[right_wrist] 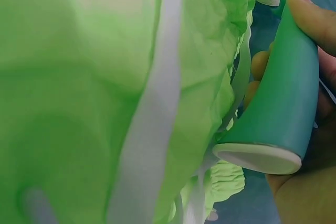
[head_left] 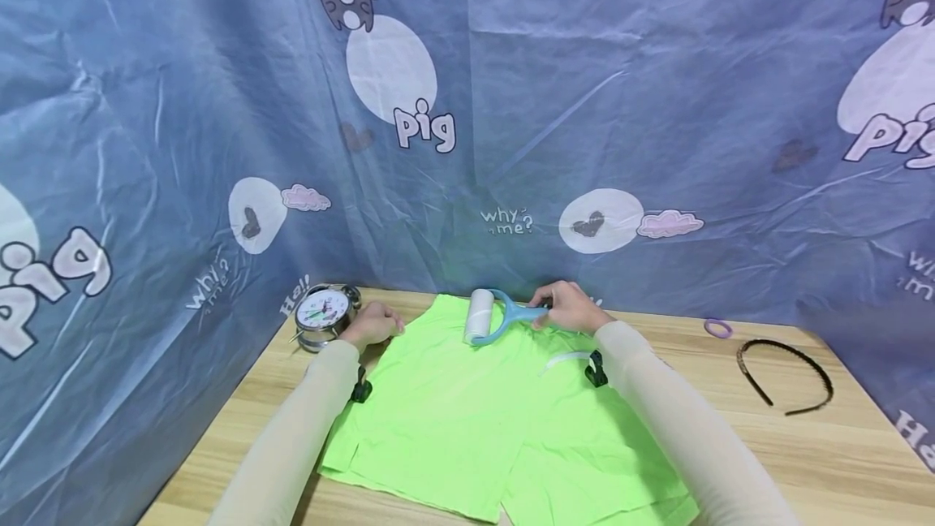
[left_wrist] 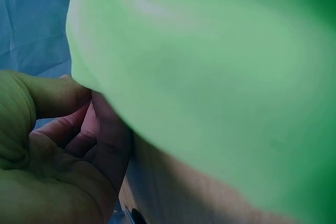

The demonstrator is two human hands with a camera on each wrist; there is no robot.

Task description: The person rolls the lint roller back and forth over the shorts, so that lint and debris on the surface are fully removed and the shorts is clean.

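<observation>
Bright green shorts (head_left: 453, 396) with a white drawstring (right_wrist: 152, 103) lie spread on the wooden table. My left hand (head_left: 375, 323) is at their far left corner. In the left wrist view, its thumb and forefinger pinch the edge of the green cloth (left_wrist: 199, 87). With my right hand (head_left: 573, 308) I grip the handle of a blue lint roller (head_left: 514, 312) at the waistband side. The roller's white roll (head_left: 479, 313) points left and lies over the top of the shorts. Its flared handle end (right_wrist: 262, 156) shows in the right wrist view.
A silver twin-bell alarm clock (head_left: 321, 308) stands just left of my left hand. On the right side of the table (head_left: 862, 461) lie a purple hair tie (head_left: 718, 328) and a black headband (head_left: 829, 384). A blue printed curtain (head_left: 526, 104) hangs behind and along both sides.
</observation>
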